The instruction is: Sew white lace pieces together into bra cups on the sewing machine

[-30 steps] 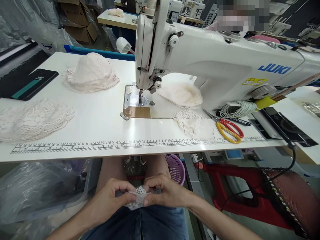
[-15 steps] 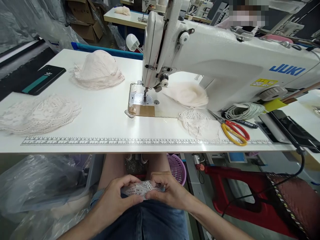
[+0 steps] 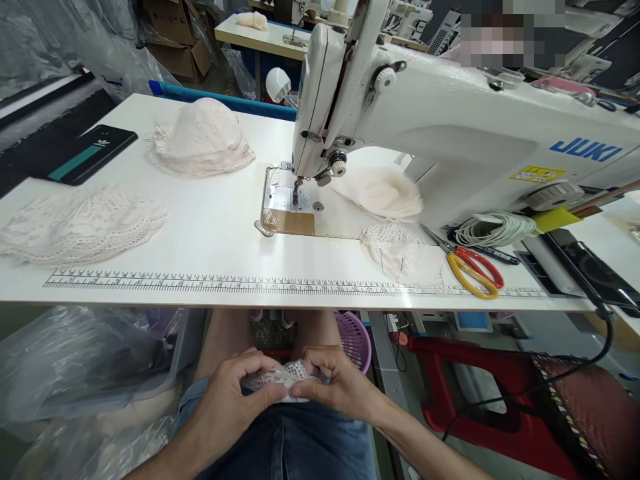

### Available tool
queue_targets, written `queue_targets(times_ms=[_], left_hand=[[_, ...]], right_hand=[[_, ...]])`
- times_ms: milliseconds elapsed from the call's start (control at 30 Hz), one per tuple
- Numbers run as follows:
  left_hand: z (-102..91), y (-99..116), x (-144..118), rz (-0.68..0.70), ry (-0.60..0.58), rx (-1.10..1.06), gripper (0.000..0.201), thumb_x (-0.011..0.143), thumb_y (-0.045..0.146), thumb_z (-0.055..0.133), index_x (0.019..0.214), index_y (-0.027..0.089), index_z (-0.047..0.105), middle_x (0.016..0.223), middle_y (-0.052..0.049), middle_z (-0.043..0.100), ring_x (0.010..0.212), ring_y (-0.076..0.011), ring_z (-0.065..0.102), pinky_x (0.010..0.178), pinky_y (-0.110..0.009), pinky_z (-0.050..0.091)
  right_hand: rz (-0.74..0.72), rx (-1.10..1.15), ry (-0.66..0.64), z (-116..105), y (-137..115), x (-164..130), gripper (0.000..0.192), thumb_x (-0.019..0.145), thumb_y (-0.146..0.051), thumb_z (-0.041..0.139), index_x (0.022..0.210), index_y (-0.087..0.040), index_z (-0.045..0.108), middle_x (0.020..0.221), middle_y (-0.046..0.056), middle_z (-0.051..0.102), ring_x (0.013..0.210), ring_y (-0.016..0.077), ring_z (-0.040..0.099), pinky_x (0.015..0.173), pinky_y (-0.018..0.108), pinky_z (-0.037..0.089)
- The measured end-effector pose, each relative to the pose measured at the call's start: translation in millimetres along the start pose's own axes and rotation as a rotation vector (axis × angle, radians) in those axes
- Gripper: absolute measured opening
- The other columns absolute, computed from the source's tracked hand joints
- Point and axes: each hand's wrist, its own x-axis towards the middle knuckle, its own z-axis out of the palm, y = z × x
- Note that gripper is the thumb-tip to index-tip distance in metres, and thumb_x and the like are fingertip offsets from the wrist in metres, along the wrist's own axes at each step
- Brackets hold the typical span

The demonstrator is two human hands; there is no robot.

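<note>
Above my lap, a piece of white lace fabric [image 3: 287, 375] is gathered between both hands. My left hand [image 3: 243, 387] pinches its left side between thumb and fingers. On the other side my right hand [image 3: 333, 383] grips it the same way, thumb pressed near the middle of the lace. Part of the fabric is hidden by the fingers. Beyond the table edge stands a white sewing machine [image 3: 450, 113], its presser foot [image 3: 296, 193] over the metal plate. Lace pieces [image 3: 85, 227] lie at the table's left, with a stack of pale cup-shaped pieces [image 3: 203, 140] behind them.
Scissors [image 3: 475, 270] with red and yellow handles lie right of another lace piece [image 3: 400, 253]. Beige fabric [image 3: 383, 193] rests under the machine arm. A dark phone [image 3: 95, 155] is at left. Below are a purple basket [image 3: 354, 340], a red stool [image 3: 465, 407] and plastic bags [image 3: 85, 367].
The camera view has tilted and shifted slightly, so the table and machine sit a little further right. Both hands keep hold of the lace, with only small finger movement.
</note>
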Motion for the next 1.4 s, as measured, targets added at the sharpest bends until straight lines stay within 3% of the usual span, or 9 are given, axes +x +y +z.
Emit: queue_targets(times_ms=[367,600,900,1100,1400], left_hand=[[-1.8,0.6,0.3,-0.044,-0.057,-0.149,0.026,0.078,0.04,0.058,0.079,0.018,0.072,0.072,-0.002,0.061,0.07,-0.0172,0.055,0.063,-0.023,0.04],[-3.4,0.0,0.8,-0.049,-0.077,-0.161,0.028,0.079,0.041,0.057,0.077,0.017,0.072,0.071,-0.001,0.06,0.07,-0.0167,0.054,0.064,-0.022,0.039],[-3.8,0.5,-2.3,-0.084,-0.123,-0.234,0.026,0.079,0.038,0.059,0.081,0.016,0.073,0.073,-0.002,0.064,0.073,-0.0175,0.055,0.066,-0.023,0.04],[-5.7,5.4,-1.5,-0.094,-0.134,-0.221,0.026,0.08,0.038,0.056,0.081,0.017,0.072,0.077,-0.003,0.065,0.075,-0.0182,0.056,0.069,-0.024,0.041],[-8.8,5.0,-4.2,-0.04,-0.065,-0.098,0.023,0.076,0.034,0.059,0.089,0.02,0.072,0.084,-0.003,0.069,0.081,-0.0207,0.06,0.074,-0.025,0.044]], right_hand=[[0.101,0.152,-0.086,0.0,-3.1,1.3,0.044,0.069,-0.051,0.069,0.059,-0.015,0.047,0.059,-0.004,0.04,0.057,0.0082,0.036,0.054,0.02,0.029],[0.045,0.155,-0.155,-1.5,-7.5,2.5,0.044,0.072,-0.053,0.065,0.061,-0.015,0.048,0.061,-0.004,0.039,0.059,0.0082,0.034,0.055,0.02,0.03],[0.101,0.188,-0.132,4.5,-7.0,4.2,0.04,0.074,-0.051,0.066,0.069,-0.014,0.053,0.061,-0.004,0.043,0.059,0.008,0.035,0.051,0.018,0.027],[0.142,0.217,-0.143,7.4,-12.2,6.1,0.044,0.071,-0.055,0.066,0.065,-0.014,0.051,0.059,-0.004,0.04,0.058,0.0081,0.035,0.05,0.019,0.028],[0.132,0.147,-0.056,7.6,-8.5,5.9,0.042,0.071,-0.051,0.068,0.063,-0.014,0.05,0.058,-0.005,0.039,0.055,0.0072,0.035,0.049,0.019,0.025]])
